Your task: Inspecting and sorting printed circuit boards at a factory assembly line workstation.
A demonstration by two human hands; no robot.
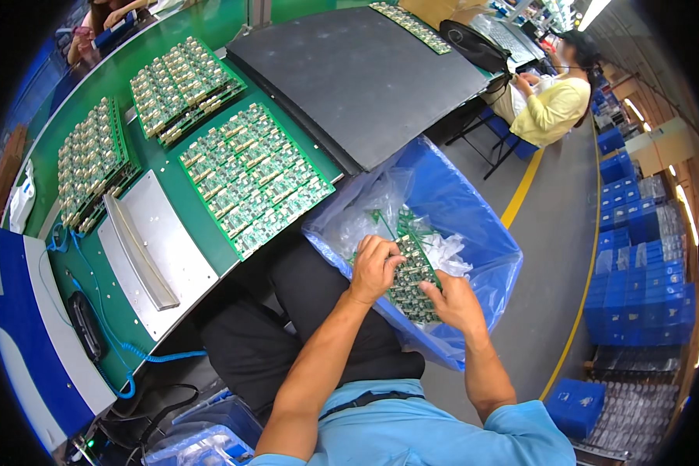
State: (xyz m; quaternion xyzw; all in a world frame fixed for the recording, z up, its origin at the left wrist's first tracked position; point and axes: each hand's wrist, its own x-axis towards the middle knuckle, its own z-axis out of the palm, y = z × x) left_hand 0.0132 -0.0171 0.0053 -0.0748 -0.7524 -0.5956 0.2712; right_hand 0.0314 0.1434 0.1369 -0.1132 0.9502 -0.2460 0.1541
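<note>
Your left hand point(377, 268) and right hand point(453, 300) grip a circuit board point(413, 281) between them, its left edge hidden by your fingers. Beneath, the blue-lined bin's point(485, 233) contents are partly covered. Left of your hands, the green surface point(171, 175) carries board panels point(256, 177); farther right sits a co-worker point(547, 109).

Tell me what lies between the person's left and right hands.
In the head view, a green circuit board panel lies between the left hand and the right hand, whose thumb rests on it.
</note>
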